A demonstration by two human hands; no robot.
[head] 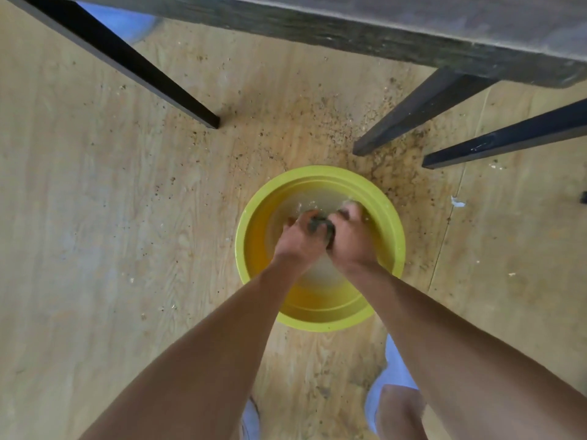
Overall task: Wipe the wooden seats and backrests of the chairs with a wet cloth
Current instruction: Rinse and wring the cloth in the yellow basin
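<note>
The fingers of the left hand (300, 238) and right hand (349, 239) are clamped together on a dark wet cloth (321, 227), bunched between them inside a yellow basin (254, 230) of cloudy water. The basin's rim stands apart from the dark legs (422, 109) beyond it, with open floor (111, 217) to its left. The pale wood-grain floor is gritty with crumbs near the legs. A dark wooden edge (349, 30) crosses above.
</note>
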